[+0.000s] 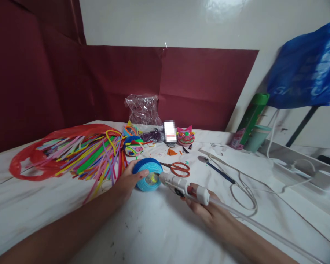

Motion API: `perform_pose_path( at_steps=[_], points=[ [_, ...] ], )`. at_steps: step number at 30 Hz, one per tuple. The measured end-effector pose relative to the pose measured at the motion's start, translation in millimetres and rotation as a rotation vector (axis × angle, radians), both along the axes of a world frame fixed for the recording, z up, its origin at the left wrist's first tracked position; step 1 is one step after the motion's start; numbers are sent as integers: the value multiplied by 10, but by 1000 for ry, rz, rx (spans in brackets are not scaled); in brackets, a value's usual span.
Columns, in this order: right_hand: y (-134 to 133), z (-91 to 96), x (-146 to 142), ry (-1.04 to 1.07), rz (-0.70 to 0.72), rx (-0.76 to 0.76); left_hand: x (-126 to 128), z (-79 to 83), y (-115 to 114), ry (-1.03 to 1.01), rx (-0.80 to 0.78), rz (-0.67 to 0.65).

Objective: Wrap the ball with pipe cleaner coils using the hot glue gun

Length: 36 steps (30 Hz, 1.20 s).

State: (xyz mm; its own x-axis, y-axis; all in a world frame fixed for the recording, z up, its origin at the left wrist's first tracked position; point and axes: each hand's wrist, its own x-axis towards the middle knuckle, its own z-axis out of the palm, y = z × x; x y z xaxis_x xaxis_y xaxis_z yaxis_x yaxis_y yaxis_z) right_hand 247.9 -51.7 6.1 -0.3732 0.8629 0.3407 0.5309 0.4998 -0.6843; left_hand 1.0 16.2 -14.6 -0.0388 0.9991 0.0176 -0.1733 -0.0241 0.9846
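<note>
A ball wound with light and dark blue pipe cleaners (143, 169) is in my left hand (131, 178), whose fingers wrap its left side. A clear, yellowish patch shows on the ball's near face. My right hand (202, 207) grips a white hot glue gun (174, 182), with a long translucent glue stick (253, 220) trailing from its back. The gun's nozzle points left at the clear patch, close to it; whether it touches I cannot tell. Just behind the ball lie scissors with orange handles (181, 169).
A red plastic bag (19, 167) of many coloured pipe cleaners (90, 157) spreads on the left. Decorated balls (186, 136) and clear wrap (144, 108) stand behind. A dark-handled tool (220, 171) and white cords (243, 192) lie right, near a power strip (294, 168).
</note>
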Motion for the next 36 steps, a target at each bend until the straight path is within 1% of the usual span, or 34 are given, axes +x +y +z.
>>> perform_pose_path(
  at_steps=[5, 13, 19, 27, 32, 36],
  points=[
    [-17, -11, 1, 7, 9, 20, 3, 1, -2, 18, -4, 1],
    [-29, 44, -39, 25, -1, 30, -19, -41, 47, 21, 17, 17],
    [-15, -5, -26, 17, 6, 50, -25, -51, 44, 23, 15, 28],
    [-23, -4, -5, -4, 5, 13, -18, -65, 33, 59, 53, 4],
    [-15, -16, -11, 7, -17, 35, -17, -65, 44, 50, 14, 45],
    [-23, -13, -18, 28, -2, 42, -13, -69, 45, 85, -6, 23]
  ],
)
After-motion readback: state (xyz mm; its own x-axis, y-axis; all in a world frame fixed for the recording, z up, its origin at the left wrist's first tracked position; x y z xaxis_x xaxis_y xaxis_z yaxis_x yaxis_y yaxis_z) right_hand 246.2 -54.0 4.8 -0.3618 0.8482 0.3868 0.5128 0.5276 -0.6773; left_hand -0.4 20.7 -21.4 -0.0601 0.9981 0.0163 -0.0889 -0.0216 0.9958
